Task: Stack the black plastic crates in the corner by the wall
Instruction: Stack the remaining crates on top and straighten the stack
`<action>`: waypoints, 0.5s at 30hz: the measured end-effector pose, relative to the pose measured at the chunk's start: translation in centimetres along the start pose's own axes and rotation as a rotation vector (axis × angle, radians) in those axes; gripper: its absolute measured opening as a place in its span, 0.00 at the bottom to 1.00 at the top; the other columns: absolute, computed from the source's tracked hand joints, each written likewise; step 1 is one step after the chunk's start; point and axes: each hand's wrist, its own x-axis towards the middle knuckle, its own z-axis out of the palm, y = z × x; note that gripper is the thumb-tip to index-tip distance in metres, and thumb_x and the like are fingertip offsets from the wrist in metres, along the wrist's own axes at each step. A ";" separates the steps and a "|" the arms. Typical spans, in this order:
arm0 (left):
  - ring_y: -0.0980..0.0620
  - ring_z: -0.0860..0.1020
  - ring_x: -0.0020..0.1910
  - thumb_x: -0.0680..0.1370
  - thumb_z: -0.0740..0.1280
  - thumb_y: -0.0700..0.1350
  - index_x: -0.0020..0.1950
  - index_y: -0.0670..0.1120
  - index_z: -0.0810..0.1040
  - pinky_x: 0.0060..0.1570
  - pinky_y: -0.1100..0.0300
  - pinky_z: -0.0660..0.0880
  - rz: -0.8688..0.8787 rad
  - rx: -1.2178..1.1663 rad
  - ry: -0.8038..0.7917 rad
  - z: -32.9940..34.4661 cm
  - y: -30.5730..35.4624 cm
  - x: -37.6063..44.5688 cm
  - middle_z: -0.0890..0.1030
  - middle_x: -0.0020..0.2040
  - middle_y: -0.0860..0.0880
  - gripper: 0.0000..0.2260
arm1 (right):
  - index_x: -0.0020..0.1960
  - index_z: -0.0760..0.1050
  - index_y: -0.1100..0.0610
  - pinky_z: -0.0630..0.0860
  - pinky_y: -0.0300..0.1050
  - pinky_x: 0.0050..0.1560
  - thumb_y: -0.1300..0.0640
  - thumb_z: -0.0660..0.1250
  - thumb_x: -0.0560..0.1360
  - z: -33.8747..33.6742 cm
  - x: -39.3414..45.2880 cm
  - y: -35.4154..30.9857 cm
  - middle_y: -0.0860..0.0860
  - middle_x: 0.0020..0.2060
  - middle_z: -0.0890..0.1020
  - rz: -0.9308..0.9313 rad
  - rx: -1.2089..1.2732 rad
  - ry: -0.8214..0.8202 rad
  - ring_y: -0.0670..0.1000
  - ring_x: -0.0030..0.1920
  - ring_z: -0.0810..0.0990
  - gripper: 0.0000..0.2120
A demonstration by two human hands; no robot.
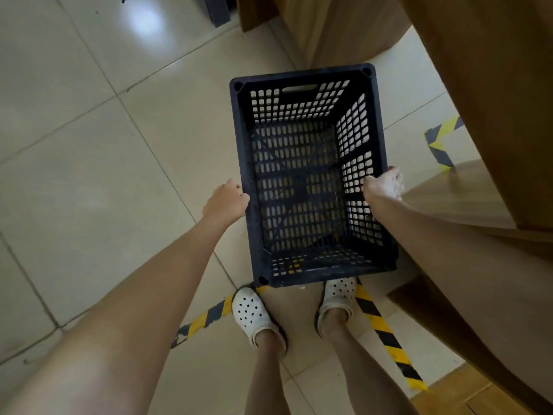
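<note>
Workshop or storeroom: tiled floor [89,175], hazard tape [386,333], wooden panels [493,85].

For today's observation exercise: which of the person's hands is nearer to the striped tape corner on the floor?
Right. The right hand grips the crate rim on the side facing the tape corner; the left hand holds the opposite rim.

Looking down: left hand [226,202] and right hand [384,184] grip the long rims of an empty black crate [302,181] above a tiled floor [89,163].
</note>
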 end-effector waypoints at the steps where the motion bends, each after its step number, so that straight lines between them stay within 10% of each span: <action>1: 0.41 0.73 0.63 0.79 0.59 0.47 0.69 0.44 0.69 0.59 0.50 0.70 -0.011 -0.042 -0.013 0.6 0.0 0.4 0.75 0.65 0.44 0.18 | 0.79 0.47 0.60 0.52 0.55 0.77 0.56 0.60 0.80 0.2 0.5 0.5 0.56 0.79 0.55 0.009 -0.003 -0.010 0.57 0.78 0.52 0.34; 15: 0.44 0.68 0.72 0.78 0.67 0.55 0.78 0.42 0.58 0.63 0.50 0.74 -0.221 -0.630 -0.173 2.9 -0.4 2.3 0.63 0.77 0.44 0.34 | 0.67 0.68 0.62 0.75 0.52 0.60 0.53 0.65 0.76 -0.2 2.1 2.1 0.59 0.62 0.76 0.171 0.294 -0.128 0.59 0.59 0.77 0.23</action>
